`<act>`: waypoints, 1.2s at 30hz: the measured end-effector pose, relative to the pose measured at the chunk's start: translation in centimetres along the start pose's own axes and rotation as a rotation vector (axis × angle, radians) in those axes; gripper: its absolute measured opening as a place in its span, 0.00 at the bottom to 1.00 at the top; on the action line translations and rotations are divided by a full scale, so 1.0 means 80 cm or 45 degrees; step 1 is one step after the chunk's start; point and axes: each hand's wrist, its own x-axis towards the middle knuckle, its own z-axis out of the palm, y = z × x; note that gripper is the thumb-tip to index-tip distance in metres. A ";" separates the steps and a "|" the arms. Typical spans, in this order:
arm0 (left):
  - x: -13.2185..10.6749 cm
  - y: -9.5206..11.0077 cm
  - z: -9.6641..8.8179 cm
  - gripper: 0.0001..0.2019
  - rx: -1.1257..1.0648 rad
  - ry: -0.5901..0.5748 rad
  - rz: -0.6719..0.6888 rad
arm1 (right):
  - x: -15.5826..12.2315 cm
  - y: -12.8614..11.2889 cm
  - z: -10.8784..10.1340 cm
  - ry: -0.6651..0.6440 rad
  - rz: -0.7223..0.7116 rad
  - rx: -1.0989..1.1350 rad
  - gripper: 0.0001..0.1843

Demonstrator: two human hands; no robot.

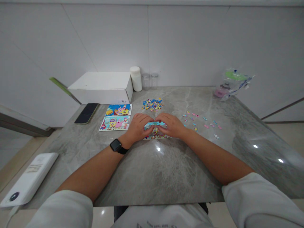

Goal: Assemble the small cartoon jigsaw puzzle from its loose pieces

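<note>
Your left hand (pixel 137 126) and right hand (pixel 172 125) press bent fingers down on the small puzzle (pixel 155 133) mid-worktop (pixel 166 171), gripping nothing, and it looks only partly done, since a heap of pieces (pixel 152 104) behind it and scattered pieces (pixel 201 122) to your right lie loose.

I see a plain indoor room, most likely a home, though a bare office would look much the same. A glossy grey marble-patterned table (pixel 166 171) has its far edge against white panelled walls (pixel 190 41), above a pale tiled floor (pixel 285 133). Along that far edge stand a white cardboard box (pixel 102 84) and two clear glass jars (pixel 150 81). A black smartphone (pixel 86 113), bright cartoon picture cards (pixel 118 110) and a heap of small colourful jigsaw pieces (pixel 153 104) suggest leisure.
</note>
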 end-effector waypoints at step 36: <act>0.001 -0.008 0.005 0.12 -0.005 -0.231 -0.067 | 0.003 0.045 -0.110 -0.468 0.454 -0.152 0.11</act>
